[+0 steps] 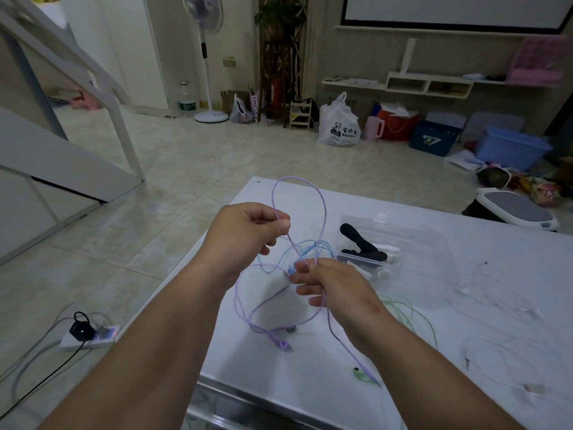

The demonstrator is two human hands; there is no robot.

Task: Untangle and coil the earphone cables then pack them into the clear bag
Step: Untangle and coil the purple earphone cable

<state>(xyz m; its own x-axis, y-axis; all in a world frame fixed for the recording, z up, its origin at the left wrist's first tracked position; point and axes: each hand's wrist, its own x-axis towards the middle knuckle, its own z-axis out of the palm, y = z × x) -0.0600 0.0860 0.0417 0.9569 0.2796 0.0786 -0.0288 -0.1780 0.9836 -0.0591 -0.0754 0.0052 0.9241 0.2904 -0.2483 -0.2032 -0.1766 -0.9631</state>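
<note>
Both bare forearms reach in from the near edge and converge toward the middle. The left grip (248, 234) is raised with its back to the camera, thumb and forefinger pinching a thin purple earphone cable (325, 217). The right grip (336, 290) sits lower and nearer, to its right, with fingers curled leftward and fingertips holding the same cable.

I am reading "Cotti" running down a paper bag (254, 104) at upper centre, with Chinese characters showing beside a panda on the white plastic bag (339, 127).
</note>
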